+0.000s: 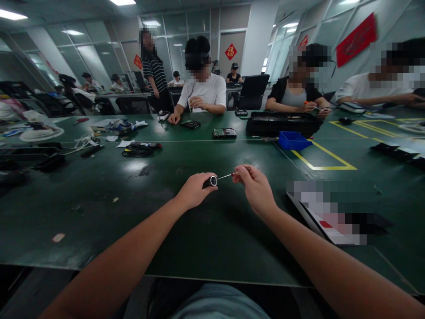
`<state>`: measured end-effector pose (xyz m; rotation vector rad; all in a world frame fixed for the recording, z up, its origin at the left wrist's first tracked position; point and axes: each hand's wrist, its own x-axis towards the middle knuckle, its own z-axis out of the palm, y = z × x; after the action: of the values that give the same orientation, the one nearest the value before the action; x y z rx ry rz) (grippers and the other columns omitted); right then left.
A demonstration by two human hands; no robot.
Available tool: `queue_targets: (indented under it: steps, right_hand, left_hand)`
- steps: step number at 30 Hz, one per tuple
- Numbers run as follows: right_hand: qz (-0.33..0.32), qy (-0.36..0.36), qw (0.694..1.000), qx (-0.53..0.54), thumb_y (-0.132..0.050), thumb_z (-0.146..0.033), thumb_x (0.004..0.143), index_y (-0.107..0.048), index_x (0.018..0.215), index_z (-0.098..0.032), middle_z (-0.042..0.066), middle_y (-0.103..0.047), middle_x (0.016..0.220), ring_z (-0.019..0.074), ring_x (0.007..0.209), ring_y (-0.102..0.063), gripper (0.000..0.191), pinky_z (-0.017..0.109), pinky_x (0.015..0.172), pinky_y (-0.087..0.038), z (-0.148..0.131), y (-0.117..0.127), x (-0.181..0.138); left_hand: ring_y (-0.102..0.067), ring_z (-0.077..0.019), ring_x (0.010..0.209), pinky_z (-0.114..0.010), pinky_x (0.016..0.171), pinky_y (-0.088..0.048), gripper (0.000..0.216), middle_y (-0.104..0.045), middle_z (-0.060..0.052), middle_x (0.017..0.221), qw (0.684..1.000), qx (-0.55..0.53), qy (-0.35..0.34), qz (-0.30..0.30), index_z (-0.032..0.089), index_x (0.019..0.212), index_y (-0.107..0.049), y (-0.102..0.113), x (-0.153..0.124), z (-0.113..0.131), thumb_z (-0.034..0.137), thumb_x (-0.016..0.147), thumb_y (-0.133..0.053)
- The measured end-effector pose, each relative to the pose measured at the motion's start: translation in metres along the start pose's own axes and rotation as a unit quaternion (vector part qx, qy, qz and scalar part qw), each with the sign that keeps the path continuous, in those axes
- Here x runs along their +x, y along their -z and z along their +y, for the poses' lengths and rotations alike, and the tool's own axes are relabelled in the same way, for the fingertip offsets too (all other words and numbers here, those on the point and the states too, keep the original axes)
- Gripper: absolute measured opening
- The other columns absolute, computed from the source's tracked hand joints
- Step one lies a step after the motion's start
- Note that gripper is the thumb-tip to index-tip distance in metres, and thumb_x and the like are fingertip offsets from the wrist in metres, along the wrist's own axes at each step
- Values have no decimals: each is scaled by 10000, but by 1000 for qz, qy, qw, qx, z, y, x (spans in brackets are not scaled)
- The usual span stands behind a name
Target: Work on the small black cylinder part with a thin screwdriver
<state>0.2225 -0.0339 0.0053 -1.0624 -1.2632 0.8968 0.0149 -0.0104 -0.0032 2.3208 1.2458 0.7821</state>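
My left hand (194, 190) is closed round a small black cylinder (210, 181) with a silver end, held just above the dark green table (166, 221). My right hand (254, 186) pinches the handle of a thin screwdriver (227, 176). The metal shaft points left and its tip meets the silver end of the cylinder. Both hands hover near the table's middle, a little in front of me.
A blue bin (292, 140) and a long black case (282, 124) sit beyond my hands. A hard drive (225, 133), cables (137, 152) and a white fan (41, 132) lie further left. A flat pixelated sheet (328, 217) lies at the right. Several people sit across the table.
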Motion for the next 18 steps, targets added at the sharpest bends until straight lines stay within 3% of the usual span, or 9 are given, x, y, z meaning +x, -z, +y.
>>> queue_targets:
  steps: [5,9,13,18]
  right_hand:
    - [33,-72,987,137,-614,-513,892,-636,869,-218,31,-637,758,187,691,-622,297,360,699,-544,6,3,8]
    - [75,-114,981,137,-639,-483,874,-606,779,-220,1,-582,670,155,588,-556,282,326,626,-517,11,4,12]
    - [113,-90,986,82,-616,-458,893,-623,827,-219,4,-620,731,147,638,-573,248,295,616,-482,14,4,10]
    - [70,-39,997,23,-553,-467,929,-623,907,-218,13,-649,780,169,705,-609,259,330,688,-506,11,2,5]
  left_hand:
    - [-614,-226,1083,-406,999,-444,374,-687,-47,1151,998,13,-63,18,246,1275,-617,3,2,5,318,914,-684]
    - [-612,-265,1099,-470,1023,-406,384,-698,-58,1161,993,106,-44,-31,249,1274,-628,5,6,0,349,908,-689]
    - [-605,-275,1137,-474,1040,-396,399,-694,-65,1207,992,113,-7,-58,245,1289,-625,4,6,-8,363,912,-681]
    - [-609,-264,1129,-457,1039,-397,389,-695,-61,1212,994,101,-13,-47,248,1280,-632,3,5,-10,365,912,-676]
